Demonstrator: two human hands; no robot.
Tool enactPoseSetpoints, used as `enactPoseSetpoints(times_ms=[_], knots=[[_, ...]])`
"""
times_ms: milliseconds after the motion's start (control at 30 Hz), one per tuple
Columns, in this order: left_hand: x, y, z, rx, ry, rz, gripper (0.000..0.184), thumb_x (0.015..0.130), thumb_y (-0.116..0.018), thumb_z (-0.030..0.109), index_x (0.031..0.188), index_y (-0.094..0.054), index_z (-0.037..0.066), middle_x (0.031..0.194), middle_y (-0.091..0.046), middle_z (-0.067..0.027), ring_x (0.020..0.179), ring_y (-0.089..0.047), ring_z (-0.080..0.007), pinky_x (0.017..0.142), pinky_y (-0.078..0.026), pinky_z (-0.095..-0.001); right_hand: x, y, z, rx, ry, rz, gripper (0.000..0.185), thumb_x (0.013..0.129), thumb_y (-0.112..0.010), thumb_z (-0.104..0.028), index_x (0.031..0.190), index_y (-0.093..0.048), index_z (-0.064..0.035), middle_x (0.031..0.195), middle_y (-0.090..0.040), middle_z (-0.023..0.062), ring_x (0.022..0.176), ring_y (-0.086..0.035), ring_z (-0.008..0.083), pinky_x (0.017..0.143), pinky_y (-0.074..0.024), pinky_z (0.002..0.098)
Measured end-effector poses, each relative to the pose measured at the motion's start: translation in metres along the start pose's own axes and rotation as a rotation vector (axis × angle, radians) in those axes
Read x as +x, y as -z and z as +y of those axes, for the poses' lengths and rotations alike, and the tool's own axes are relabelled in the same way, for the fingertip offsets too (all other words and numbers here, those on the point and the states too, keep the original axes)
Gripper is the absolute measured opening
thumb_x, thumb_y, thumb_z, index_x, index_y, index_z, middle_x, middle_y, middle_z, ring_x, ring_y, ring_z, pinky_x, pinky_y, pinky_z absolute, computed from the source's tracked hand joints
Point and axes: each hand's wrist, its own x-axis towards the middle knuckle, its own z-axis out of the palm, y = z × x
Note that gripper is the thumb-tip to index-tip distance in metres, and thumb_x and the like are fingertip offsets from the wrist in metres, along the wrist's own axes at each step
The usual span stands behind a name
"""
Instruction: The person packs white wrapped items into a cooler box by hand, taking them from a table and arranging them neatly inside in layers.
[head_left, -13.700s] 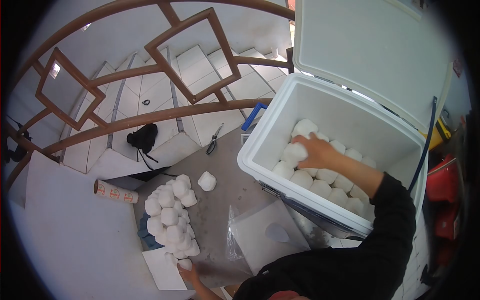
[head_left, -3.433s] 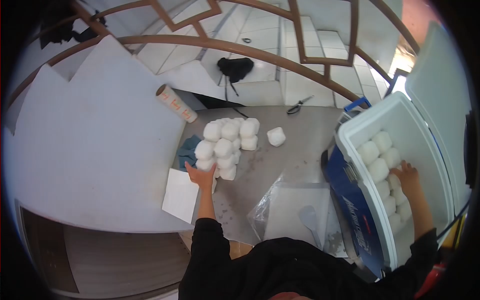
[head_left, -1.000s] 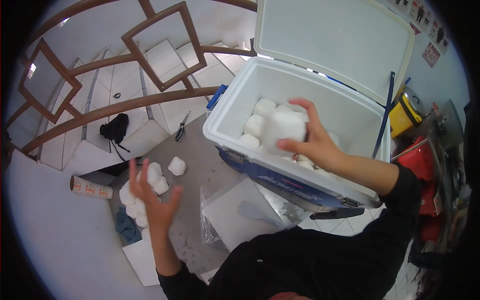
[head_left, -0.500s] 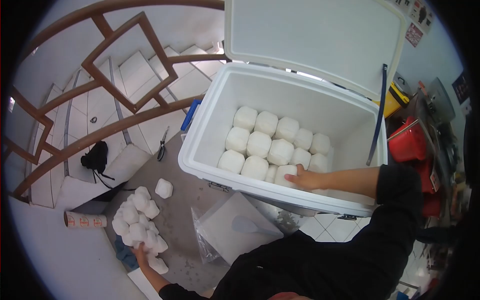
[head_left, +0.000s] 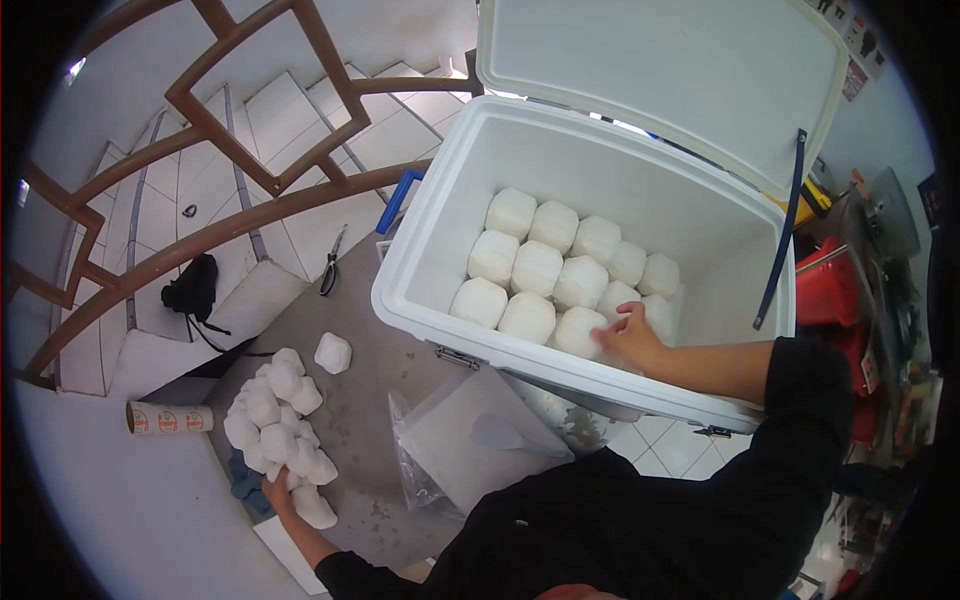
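Inside the open white cooler, rounded white blocks lie in rows, stacked in layers. My right hand is in the cooler with fingers parted, beside a white block at the near wall; its fingertips are at the block's right side. At the lower left, my left hand touches the near end of a pile of white blocks on the grey table. Its fingers are partly hidden by the pile, so its grip is unclear. A single block sits apart from the pile.
Scissors lie near the cooler's blue handle. A plastic sheet with a scoop is in front of the cooler. A printed roll, a blue cloth and a white board are at the left. Red containers stand right.
A second ago my right hand held a block above the cooler and my left was raised, spread. The block now rests at the near wall, my right fingers have loosened, and my left is at the pile.
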Motion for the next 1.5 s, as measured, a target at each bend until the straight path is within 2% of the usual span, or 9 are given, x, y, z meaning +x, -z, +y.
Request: enactPoseSetpoints(times_ms=[200, 400, 467, 600, 833, 1133, 1367, 1467, 1500], knots=[[-0.033, -0.017, -0.006, 0.153, -0.254, 0.424, 0.064, 0.067, -0.08, 0.017, 0.118, -0.05, -0.006, 0.116, -0.057, -0.019, 0.101, -0.057, -0.0281, 0.088, -0.046, -0.038, -0.009, 0.001, -0.016, 0.646, 0.042, -0.317, 0.048, 0.084, -0.065, -0.013, 0.123, -0.04, -0.0008, 0.114, -0.046, 0.0134, 0.099, -0.058, 0.0224, 0.08, -0.0568, 0.0294], [-0.118, -0.053, 0.066, -0.166, -0.235, 0.748, 0.068, 0.072, -0.079, 0.022, 0.123, -0.046, -0.008, 0.121, -0.053, -0.0211, 0.104, -0.056, -0.0279, 0.09, -0.049, -0.0379, 0.012, 0.007, -0.036, 0.187, 0.118, 0.059, 0.052, 0.089, -0.056, -0.008, 0.134, -0.032, -0.007, 0.12, -0.042, 0.0118, 0.115, -0.047, 0.0212, 0.093, -0.0451, 0.0303], [-0.156, -0.083, 0.11, -0.42, -0.452, 0.558, 0.061, 0.081, -0.071, 0.018, 0.129, -0.041, -0.004, 0.122, -0.051, -0.0201, 0.105, -0.056, -0.031, 0.094, -0.047, -0.0415, -0.012, 0.022, -0.086, 0.253, 0.441, 0.196, 0.049, 0.09, -0.055, -0.01, 0.134, -0.032, -0.009, 0.124, -0.038, 0.0119, 0.115, -0.044, 0.0205, 0.096, -0.039, 0.0307], [-0.268, -0.181, 0.234, -0.575, -0.854, -0.066, 0.077, 0.077, -0.074, 0.029, 0.133, -0.033, -0.004, 0.127, -0.044, -0.0166, 0.112, -0.052, -0.0299, 0.094, -0.046, -0.043, -0.078, 0.032, -0.133, 0.388, 1.077, -0.501, 0.071, 0.081, -0.069, -0.009, 0.138, -0.026, -0.0095, 0.133, -0.031, 0.0116, 0.114, -0.044, 0.0239, 0.094, -0.0428, 0.038], [-0.394, -0.282, 0.318, -0.137, -1.454, -0.736, 0.093, 0.076, -0.075, 0.037, 0.139, -0.023, -0.006, 0.13, -0.033, -0.022, 0.116, -0.036, -0.0356, 0.101, -0.028, -0.0458, -0.126, 0.037, -0.13, 0.596, 0.707, -0.592, 0.079, 0.077, -0.077, -0.02, 0.138, -0.027, -0.0109, 0.122, -0.051, 0.0092, 0.112, -0.051, 0.022, 0.089, -0.0463, 0.0379], [-0.266, -0.228, 0.189, 0.521, -0.837, -0.045, 0.098, 0.077, -0.067, 0.05, 0.147, -0.014, 0.006, 0.144, -0.015, -0.0276, 0.133, -0.017, -0.042, 0.108, -0.016, -0.0504, 0.066, 0.088, -0.035, 0.293, -0.032, 0.327, 0.067, 0.086, -0.058, -0.054, 0.128, -0.037, -0.0069, 0.114, -0.054, 0.0105, 0.096, -0.056, 0.0205, 0.071, -0.0517, 0.0352], [-0.208, -0.109, -0.045, 0.969, -0.002, 0.025, 0.093, 0.073, -0.069, 0.048, 0.147, -0.019, 0.018, 0.151, -0.012, -0.0209, 0.136, -0.011, -0.0455, 0.097, -0.02, -0.0711, 0.115, 0.072, 0.015, 0.298, 0.0, 0.254, 0.064, 0.09, -0.05, -0.053, 0.132, -0.035, -0.0061, 0.124, -0.047, 0.0143, 0.107, -0.051, 0.0229, 0.079, -0.0511, 0.0374], [-0.201, -0.101, -0.092, 1.061, -0.19, 0.154, 0.097, 0.068, -0.071, 0.051, 0.146, -0.023, 0.021, 0.151, -0.012, -0.0183, 0.136, -0.012, -0.0449, 0.094, -0.025, -0.0708, 0.112, 0.075, 0.005, -0.448, -0.267, 0.561, 0.061, 0.094, -0.045, -0.047, 0.136, -0.03, -0.0059, 0.118, -0.047, 0.013, 0.098, -0.053, 0.0222, 0.083, -0.0502, 0.0395], [-0.199, -0.105, -0.088, 1.015, -0.145, 0.225, 0.099, 0.063, -0.076, 0.048, 0.145, -0.026, 0.023, 0.15, -0.014, -0.0187, 0.135, -0.015, -0.044, 0.096, -0.027, -0.0674, 0.105, 0.08, -0.005, -0.105, -0.237, 0.399, 0.06, 0.094, -0.047, -0.045, 0.136, -0.03, -0.0068, 0.115, -0.046, 0.0123, 0.094, -0.052, 0.022, 0.084, -0.0494, 0.0408]])
